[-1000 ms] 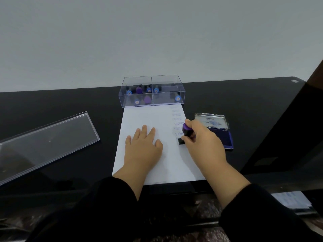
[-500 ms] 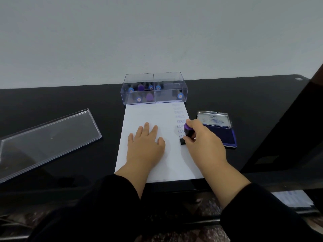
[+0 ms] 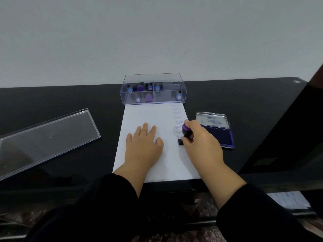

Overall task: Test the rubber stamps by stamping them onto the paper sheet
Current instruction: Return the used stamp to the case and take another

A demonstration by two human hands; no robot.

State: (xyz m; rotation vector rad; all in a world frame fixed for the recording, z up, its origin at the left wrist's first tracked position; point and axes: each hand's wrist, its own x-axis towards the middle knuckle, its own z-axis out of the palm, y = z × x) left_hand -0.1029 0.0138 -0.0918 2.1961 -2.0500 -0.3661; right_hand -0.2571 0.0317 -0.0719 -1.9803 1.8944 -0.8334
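At the far left of the glossy black bench [image 3: 70, 98] we see a long clear plastic lid [image 3: 45, 140] lying flat, well apart from everything else. Moving right, a white paper sheet [image 3: 148, 117] lies lengthwise in front of us, its far edge touching a clear plastic box with two compartments [image 3: 153, 89]. Inside the box stand several small stamps with blue or purple round tops [image 3: 148, 97]; most are in the left compartment and one blue-topped one is at the right end.

Our left hand [image 3: 144, 145] rests flat on the middle of the sheet, fingers straight and slightly spread, its grip released and pressing the paper down. Along the sheet's right edge runs a column of faint blue-purple stamped words [image 3: 178, 119]; the lettering is too small to read fully.

Our right hand [image 3: 201, 142] is clenched around a rubber stamp with a purple round knob and a black base [image 3: 185, 132], thumb and fingers grasping its handle. The stamp's base sits on the paper at the near end of that column of prints.

Just beside the right hand, off the sheet, an open blue ink pad with a raised metal lid [image 3: 214, 128] rests on the bench.
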